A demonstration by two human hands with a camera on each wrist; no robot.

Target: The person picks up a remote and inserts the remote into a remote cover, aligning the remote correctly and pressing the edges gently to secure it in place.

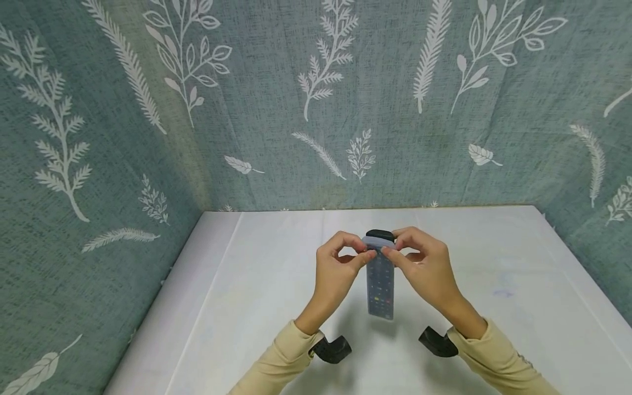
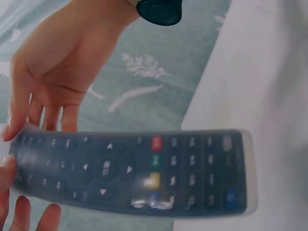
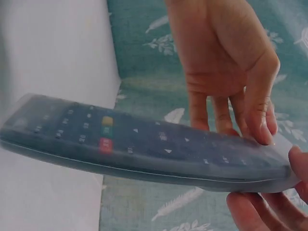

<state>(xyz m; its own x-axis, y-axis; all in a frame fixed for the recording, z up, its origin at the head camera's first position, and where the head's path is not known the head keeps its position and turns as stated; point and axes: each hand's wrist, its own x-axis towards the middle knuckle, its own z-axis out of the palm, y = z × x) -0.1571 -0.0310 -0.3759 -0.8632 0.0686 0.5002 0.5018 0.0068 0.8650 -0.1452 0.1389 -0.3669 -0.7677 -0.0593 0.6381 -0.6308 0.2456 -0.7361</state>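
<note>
A dark remote control (image 1: 380,280) in a clear, cloudy sleeve cover (image 1: 379,242) hangs upright above the table, its button side facing me. The black end (image 1: 380,234) of the remote sticks out above the cover's pale rim. My left hand (image 1: 334,269) pinches the cover's rim on the left between thumb and fingers. On the right side, my right hand (image 1: 428,269) pinches the same rim, the two thumbs close together in front. Both wrist views show rows of buttons through the cover, with coloured ones (image 2: 155,180) near the middle. The lower end hangs free.
A white-covered table (image 1: 261,307) lies beneath the hands. Grey-green cloth (image 1: 276,99) with white leaf prints rises behind it and on both sides. Black wrist cameras (image 1: 333,350) sit under the beige sleeves (image 1: 276,359).
</note>
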